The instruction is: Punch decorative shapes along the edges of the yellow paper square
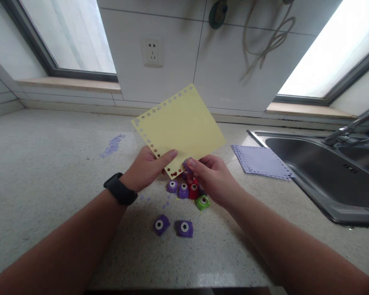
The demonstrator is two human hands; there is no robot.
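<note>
A yellow sheet of paper (184, 123) is held up at a slant, with small shapes punched along its upper-left, left and lower edges. My left hand (150, 166) is closed on its lower-left side, thumb on top. At the lower edge my right hand (213, 174) grips a purple craft punch (187, 164) that meets the paper. Below stand more punches: a purple one (172, 186), another purple one (183, 190), a red one (193, 190) and a green one (203, 202). Nearer me lie two purple punches, one tilted (160, 225) and one straighter (185, 228).
A stack of punched lilac sheets (261, 160) lies at the right, its edge by the steel sink (298, 164) with a faucet (344, 133). Lilac paper bits (113, 145) are heaped on the speckled counter (64, 172) at the left. A tiled wall with a socket (152, 51) rises behind.
</note>
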